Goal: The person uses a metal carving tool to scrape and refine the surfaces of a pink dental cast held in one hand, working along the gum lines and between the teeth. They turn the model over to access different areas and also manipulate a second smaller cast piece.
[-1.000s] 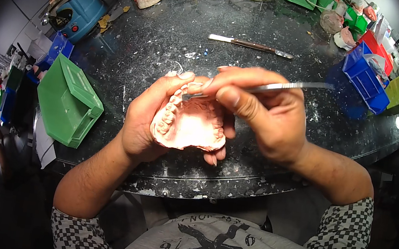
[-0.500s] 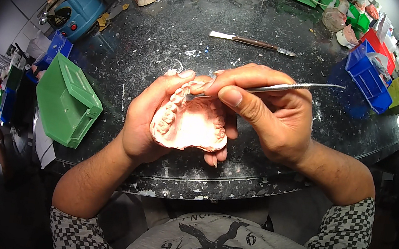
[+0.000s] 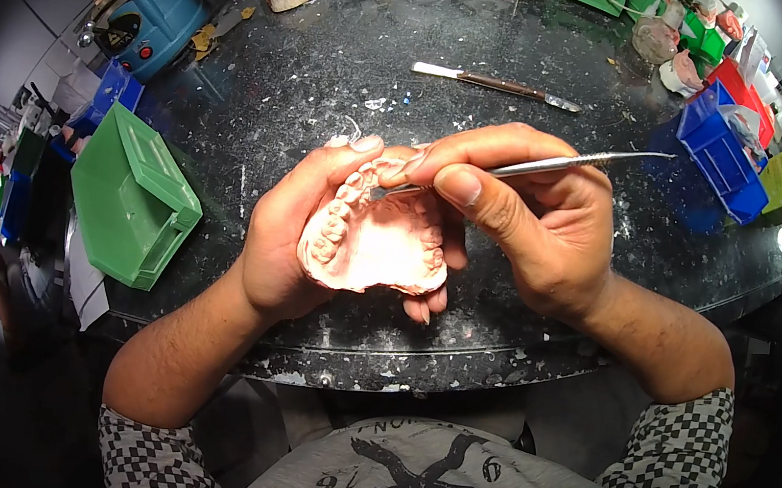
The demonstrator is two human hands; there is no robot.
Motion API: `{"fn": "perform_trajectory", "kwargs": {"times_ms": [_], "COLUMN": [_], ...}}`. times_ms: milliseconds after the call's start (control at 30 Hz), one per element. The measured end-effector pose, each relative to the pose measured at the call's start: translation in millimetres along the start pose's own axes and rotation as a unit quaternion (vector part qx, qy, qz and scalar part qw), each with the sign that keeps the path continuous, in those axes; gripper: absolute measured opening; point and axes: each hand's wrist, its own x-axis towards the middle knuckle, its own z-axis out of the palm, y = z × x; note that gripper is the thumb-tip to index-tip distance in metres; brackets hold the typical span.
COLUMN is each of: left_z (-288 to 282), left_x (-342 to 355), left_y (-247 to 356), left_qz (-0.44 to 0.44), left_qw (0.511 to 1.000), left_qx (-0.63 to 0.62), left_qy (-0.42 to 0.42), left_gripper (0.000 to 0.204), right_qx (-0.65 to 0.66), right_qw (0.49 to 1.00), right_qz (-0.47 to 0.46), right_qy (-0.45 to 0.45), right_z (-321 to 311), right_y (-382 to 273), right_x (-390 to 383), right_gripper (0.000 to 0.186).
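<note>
Pink dental cast is cradled at frame centre in left hand, fingers curled under; metal carving tool is pinched by right hand w/ tip at teeth — slip could chip plaster.

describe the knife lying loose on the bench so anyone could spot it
On the dark speckled worktop, look beyond the hands toward the far edge. The brown-handled flat-bladed knife lies there alone, unlike the slim metal tool held in the right hand.
</note>
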Motion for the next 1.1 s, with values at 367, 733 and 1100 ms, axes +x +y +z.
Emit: {"fn": "perform_trajectory", "kwargs": {"times_ms": [367,733,1100], "left_z": [-4,-1,-4], "left_x": [1,-1,0], "left_y": [5,9,11], "left_qz": [-0.013,-0.018,-0.012], "left_qw": [0.994,0.993,0.989], "left_qx": [-0.067,-0.065,-0.126], "left_qy": [-0.081,-0.100,-0.074], "left_gripper": [0.065,0.067,0.063], "right_qx": [0.117,0.039,-0.063], "right_qw": [0.991,0.993,0.989], "right_qz": [-0.030,-0.020,-0.054], "right_qy": [0.065,0.106,0.121], "right_z": [-11,-21,-27], "right_y": [7,4,11], "right_x": [14,13,18], "right_gripper": [0.023,0.028,0.055]}}
